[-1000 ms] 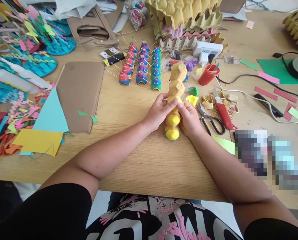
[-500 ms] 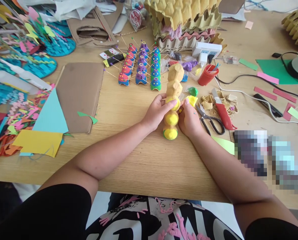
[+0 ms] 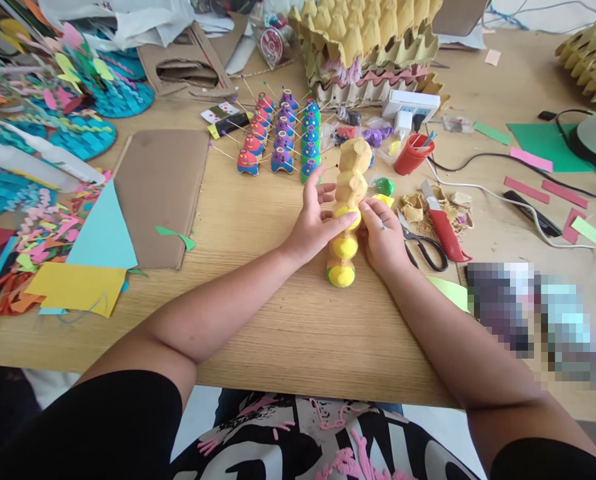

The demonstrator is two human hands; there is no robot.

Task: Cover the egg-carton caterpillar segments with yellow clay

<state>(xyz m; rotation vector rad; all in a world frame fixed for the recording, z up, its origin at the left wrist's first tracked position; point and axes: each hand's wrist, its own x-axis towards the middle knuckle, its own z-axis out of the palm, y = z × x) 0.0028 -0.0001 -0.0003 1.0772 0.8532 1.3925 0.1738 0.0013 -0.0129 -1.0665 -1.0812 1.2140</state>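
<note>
A strip of egg-carton cups [image 3: 354, 159] stands out lengthwise between my hands, its far cups bare tan and its near cups coated in yellow modelling clay [image 3: 345, 248]. Green clay edges the nearest cup. My left hand [image 3: 311, 217] holds the strip from the left, thumb on the yellow clay, other fingers raised and spread beside it. On the right side, my right hand [image 3: 382, 233] pinches the strip's edge at the third cup, its fingertips partly hidden. A loose yellow clay piece [image 3: 384, 199] shows just behind the right fingers; whether they touch it I cannot tell.
Three rows of decorated carton caterpillars [image 3: 282, 137] stand beyond my hands. Scissors [image 3: 428, 250], a red-handled knife [image 3: 445, 230] and carton scraps lie at right, near a red cup [image 3: 412, 157]. Cardboard [image 3: 161, 193] and paper scraps lie left. Stacked egg trays [image 3: 368, 40] stand at the back.
My left fingers have lifted and spread away from the strip while the thumb stays on it. My right hand has turned inward, fingers now over the strip's edge, no longer showing the yellow piece at its thumb.
</note>
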